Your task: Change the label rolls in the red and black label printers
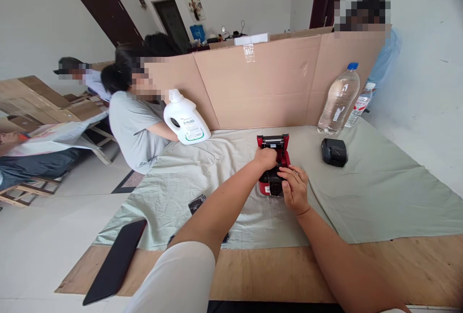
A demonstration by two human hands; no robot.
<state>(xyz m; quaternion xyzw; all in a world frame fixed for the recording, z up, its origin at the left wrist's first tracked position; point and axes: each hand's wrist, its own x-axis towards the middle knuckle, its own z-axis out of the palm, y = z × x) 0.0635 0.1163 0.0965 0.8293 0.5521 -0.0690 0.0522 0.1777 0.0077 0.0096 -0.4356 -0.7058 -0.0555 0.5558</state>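
Surface: pale green cloth over a wooden table, with a cardboard screen standing behind it; I take the red device as my landmark.
Red device: it sits mid-cloth, just in front of the screen, its lid tipped up at the far end and its long axis running away from me.
Left hand: I see it curled over the device's left side and top, fingers closed around the body, so it holds the device.
Right hand: it lies at the near end of the device, fingers loosely bent, fingertips touching the dark front part; whether it pinches anything there I cannot tell.
Key relation: the device lies straight ahead of both hands, the left one farther along it, the right one nearer to me.
Black box: right of the device, apart from it.
Clear bottle: beyond the black box, against the screen.
White jug: far left of the device, at the cloth's edge.
Dark tablet: near left, well apart, overhanging the table edge.
Other people: seated left of the jug and behind the screen.
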